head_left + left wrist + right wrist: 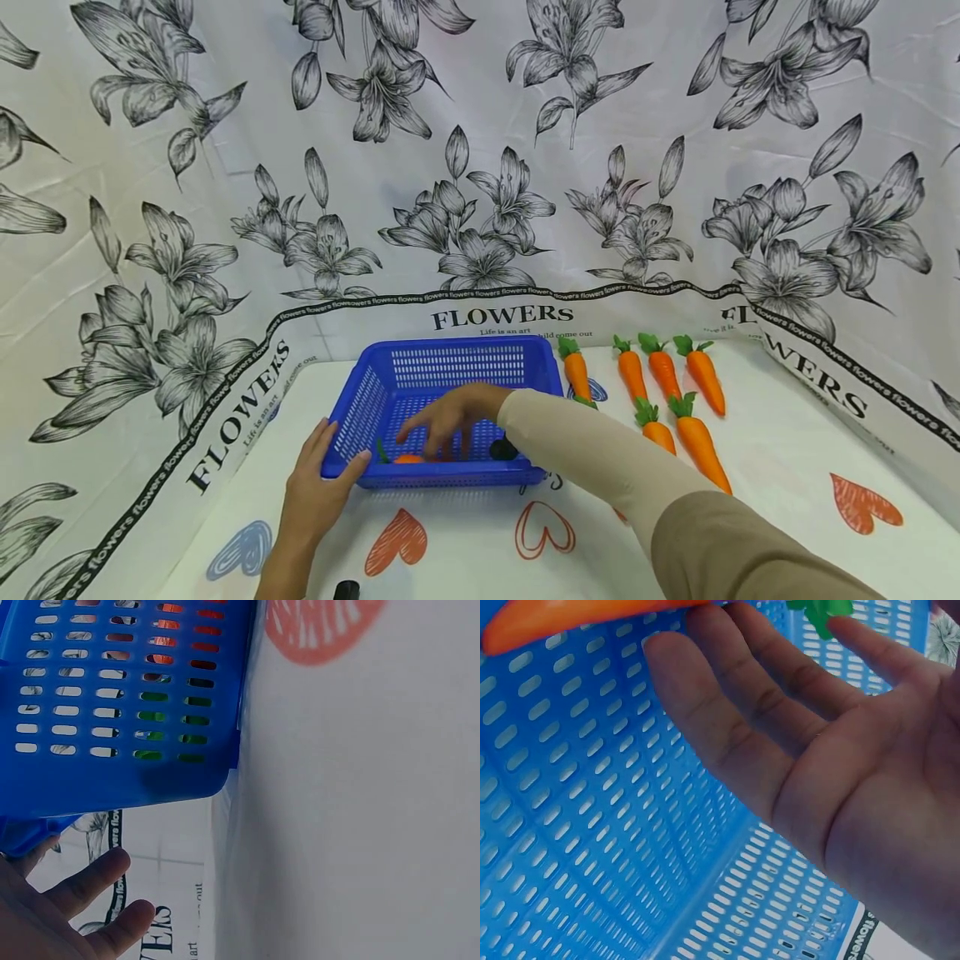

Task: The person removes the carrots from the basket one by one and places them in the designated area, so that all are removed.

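A blue plastic basket [459, 475] with slotted walls stands on the table. My left hand [318, 483] rests at its front left corner, thumb over the rim and fingers along the left side. In the left wrist view, some of its fingers [101, 881] are spread past the basket wall. My right hand [453, 417] reaches down inside the basket. An orange carrot [592, 615] with green leaves lies in there along the front wall. The right fingertips touch the carrot in the right wrist view, fingers fairly straight and not wrapped round it.
Several carrots [703, 375] with green tops lie on the white table cover [780, 417] right of the basket. The right sleeve [600, 458] passes in front of some of them. A flower-printed cloth [480, 167] hangs behind and along the sides.
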A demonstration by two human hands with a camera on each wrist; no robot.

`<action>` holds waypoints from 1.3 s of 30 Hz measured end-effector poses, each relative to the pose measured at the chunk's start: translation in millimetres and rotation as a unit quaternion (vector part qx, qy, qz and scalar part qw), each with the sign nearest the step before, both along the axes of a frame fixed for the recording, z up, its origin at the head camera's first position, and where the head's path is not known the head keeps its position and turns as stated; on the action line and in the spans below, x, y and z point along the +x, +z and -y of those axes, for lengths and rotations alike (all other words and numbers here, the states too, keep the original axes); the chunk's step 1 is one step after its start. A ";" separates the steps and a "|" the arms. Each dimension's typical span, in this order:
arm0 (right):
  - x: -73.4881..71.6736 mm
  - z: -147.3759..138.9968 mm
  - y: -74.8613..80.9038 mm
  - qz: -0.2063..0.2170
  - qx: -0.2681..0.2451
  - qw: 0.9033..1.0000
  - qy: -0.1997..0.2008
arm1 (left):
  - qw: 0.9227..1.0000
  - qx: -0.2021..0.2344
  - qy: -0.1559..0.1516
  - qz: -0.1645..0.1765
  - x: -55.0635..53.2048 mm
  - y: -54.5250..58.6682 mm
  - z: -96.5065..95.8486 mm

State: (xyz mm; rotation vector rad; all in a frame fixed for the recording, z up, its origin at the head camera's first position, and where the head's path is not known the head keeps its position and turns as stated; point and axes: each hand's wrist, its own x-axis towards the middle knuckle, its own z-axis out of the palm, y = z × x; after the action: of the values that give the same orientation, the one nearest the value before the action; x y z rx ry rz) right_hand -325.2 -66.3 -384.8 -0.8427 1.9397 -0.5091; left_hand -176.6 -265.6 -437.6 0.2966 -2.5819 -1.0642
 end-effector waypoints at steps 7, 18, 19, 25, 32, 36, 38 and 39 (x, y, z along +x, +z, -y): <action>-0.1 1.3 0.1 -0.008 0.019 0.999 0.025 | 1.000 -0.004 -0.004 -0.008 -0.1 -0.2 0.8; -0.5 1.2 3.1 0.019 0.020 0.999 0.024 | 1.000 -0.002 -0.008 -0.014 -0.1 2.2 1.9; -0.7 0.9 2.8 0.018 0.018 0.999 0.027 | 1.000 -0.001 -0.009 -0.013 0.2 2.4 1.9; 0.5 0.0 -1.5 0.009 0.011 0.999 0.031 | 1.000 0.000 -0.010 -0.005 2.0 2.2 1.4; 2.4 -1.2 0.2 0.006 0.002 1.000 0.024 | 1.000 0.004 -0.007 0.004 1.1 1.3 0.1; 2.4 -2.9 4.1 -0.012 0.000 1.000 0.023 | 1.000 0.003 -0.006 0.011 0.9 1.9 -0.2; 1.8 -4.1 6.8 -0.024 -0.001 1.000 0.019 | 1.000 0.003 -0.007 0.011 1.1 2.5 -0.1; 1.2 -4.6 8.2 -0.029 -0.003 0.999 0.015 | 1.000 0.002 -0.008 0.010 1.4 2.8 0.1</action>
State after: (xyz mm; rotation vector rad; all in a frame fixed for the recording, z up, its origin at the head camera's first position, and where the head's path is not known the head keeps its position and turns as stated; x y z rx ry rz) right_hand -324.1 -61.7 -376.6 -0.8977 1.9751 -0.4769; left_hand -175.2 -265.8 -434.8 0.2898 -2.6033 -1.0784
